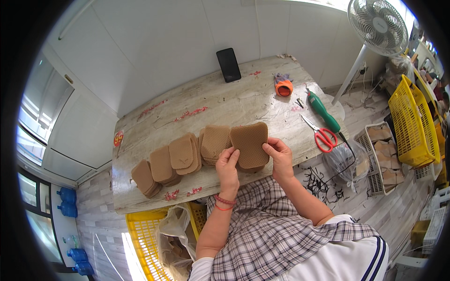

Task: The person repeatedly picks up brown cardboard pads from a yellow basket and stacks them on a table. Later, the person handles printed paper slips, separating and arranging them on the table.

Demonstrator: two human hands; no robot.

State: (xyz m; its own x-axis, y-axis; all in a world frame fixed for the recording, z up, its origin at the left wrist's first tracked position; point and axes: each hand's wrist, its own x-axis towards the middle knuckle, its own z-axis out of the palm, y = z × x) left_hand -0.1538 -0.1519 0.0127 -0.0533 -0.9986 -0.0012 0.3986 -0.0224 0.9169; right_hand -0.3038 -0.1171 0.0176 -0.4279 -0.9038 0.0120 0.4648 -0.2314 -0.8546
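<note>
Between both hands I hold up a brown rounded pad [250,146] with a dimpled, textured face. My left hand [228,165] pinches its left edge between thumb and fingers. The opposite edge is gripped by my right hand [280,158], thumb on the front. Just left of it lies a stack of similar pads [216,140], partly covered by the held one and my left hand. Further left along the table's near side, more brown pads form a row of stacks: one [182,153], another [162,165] and the leftmost [144,177].
On the worn table [159,117] are red-handled scissors [321,137], a green corded hand tool [323,111], an orange ring-shaped object [283,88] and a black phone [228,64]. A yellow crate [145,234] stands below the near edge. A white fan [377,25] rises at far right.
</note>
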